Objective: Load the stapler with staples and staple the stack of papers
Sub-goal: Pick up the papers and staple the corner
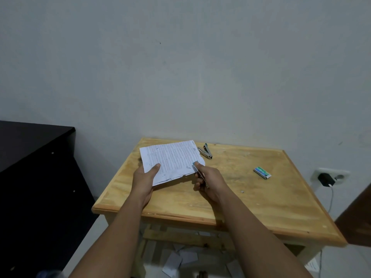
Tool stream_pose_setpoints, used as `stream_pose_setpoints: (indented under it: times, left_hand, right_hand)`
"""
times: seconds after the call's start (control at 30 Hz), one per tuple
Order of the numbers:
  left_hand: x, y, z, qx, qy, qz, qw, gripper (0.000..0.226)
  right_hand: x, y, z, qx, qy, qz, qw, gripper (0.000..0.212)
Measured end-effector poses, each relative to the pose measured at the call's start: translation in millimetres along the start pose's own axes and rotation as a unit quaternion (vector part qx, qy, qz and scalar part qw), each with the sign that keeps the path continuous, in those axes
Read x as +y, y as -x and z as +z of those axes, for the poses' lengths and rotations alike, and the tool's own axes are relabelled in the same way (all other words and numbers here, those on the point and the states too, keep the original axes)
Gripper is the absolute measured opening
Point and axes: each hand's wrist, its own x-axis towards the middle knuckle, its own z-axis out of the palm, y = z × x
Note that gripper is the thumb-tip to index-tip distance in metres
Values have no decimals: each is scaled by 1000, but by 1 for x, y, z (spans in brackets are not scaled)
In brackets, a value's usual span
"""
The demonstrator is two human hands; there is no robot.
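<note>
The fingers of the right hand [208,178] are closed on a slim metallic thing, probably a stapler, at the right near corner of the stack of papers [171,160]. The left hand [145,178] grips the left near corner, thumb on top. The stack hangs just above the wooden table [251,197]. I think the sheets should be squared first, because the near edge looks torn and uneven. A second stapler [205,151] lies beside the paper, a small staple box [262,172] well apart.

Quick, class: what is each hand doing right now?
Left hand: closed on the papers.
Right hand: closed on a stapler at the papers' corner.
</note>
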Motion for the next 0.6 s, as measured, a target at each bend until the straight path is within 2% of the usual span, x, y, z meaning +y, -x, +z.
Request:
stream_pose_setpoints:
  times: [0.1,0.23,0.37,0.5,0.6]
  left_hand:
    - [0,-1,-1,6,1,-1,1000,32]
    - [-5,-5,0,28,-26,7,999,31]
    - [-2,-8,3,39,-51,6,998,28]
    - [15,-23,-7,92,-122,48,987,36]
    - [26,-40,-17,102,-249,78,960,69]
  right_hand:
    - [2,-2,2,24,3,-6,1000,43]
    - [3,-5,3,56,15,-18,998,38]
    - [2,-4,7,71,147,-30,986,36]
    - [-6,-15,8,52,318,-64,945,49]
    - [-16,-24,1,89,434,-105,890,47]
